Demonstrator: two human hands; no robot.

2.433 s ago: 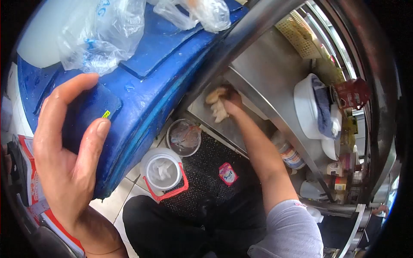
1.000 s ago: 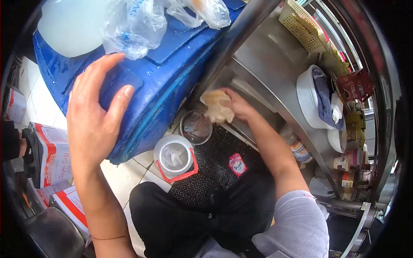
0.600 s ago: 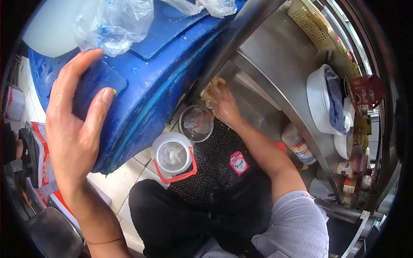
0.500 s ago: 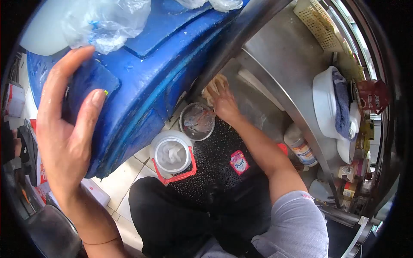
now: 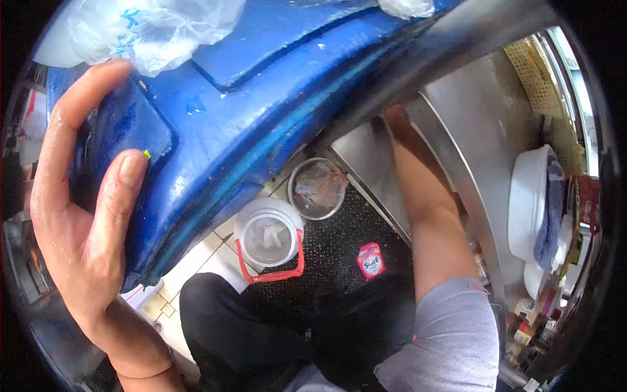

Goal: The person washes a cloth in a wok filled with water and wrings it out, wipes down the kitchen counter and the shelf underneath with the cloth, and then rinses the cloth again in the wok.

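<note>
My left hand (image 5: 85, 215) rests at the corner of a large blue plastic container (image 5: 255, 72), thumb and index finger spread apart in a curve; its other fingers are hidden. My right arm reaches forward beneath a steel shelf, over a lower steel surface (image 5: 375, 170). Only the back part of my right hand (image 5: 395, 116) shows, dim in shadow, with its fingers out of sight. No cloth is visible there.
Between my knees and the container stand a white bucket (image 5: 240, 219) with a red handle and a metal bowl (image 5: 292, 189) of wet scraps. A pink Surf packet (image 5: 370, 260) lies on the black mat (image 5: 333, 245). A white basin (image 5: 526, 202) with a dark towel (image 5: 550, 215) is at right.
My right hand has moved from wiping with a tan cloth beside the bowl to farther right, under the shelf; the cloth is out of sight. My left hand stays at the blue container.
</note>
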